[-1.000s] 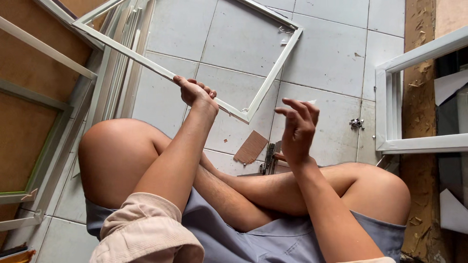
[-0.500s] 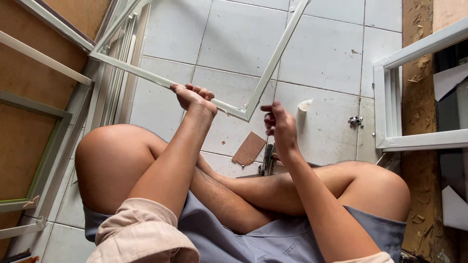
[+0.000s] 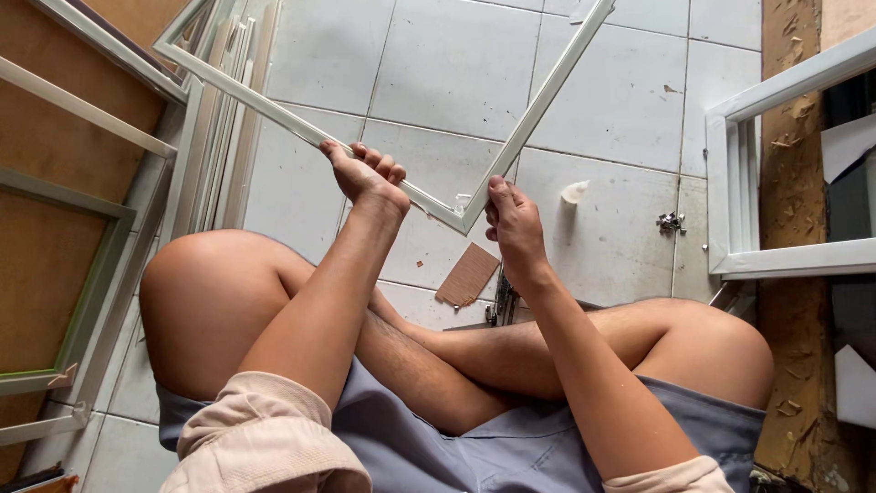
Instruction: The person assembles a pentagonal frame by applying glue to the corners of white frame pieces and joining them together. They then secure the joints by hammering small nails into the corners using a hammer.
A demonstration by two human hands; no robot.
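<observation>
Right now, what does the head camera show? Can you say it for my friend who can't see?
A person sits cross-legged on a white tiled floor, holding a thin white frame near its corner: left hand on one rail, right hand on the other. A brown cardboard scrap lies beyond the knees, and more white frames stand at both sides.

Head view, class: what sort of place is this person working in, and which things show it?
Probably a small frame-making workshop with a tiled floor. Both hands hold a white metal frame, more white frames lie around, and wood-backed panels lean at the side.
</observation>
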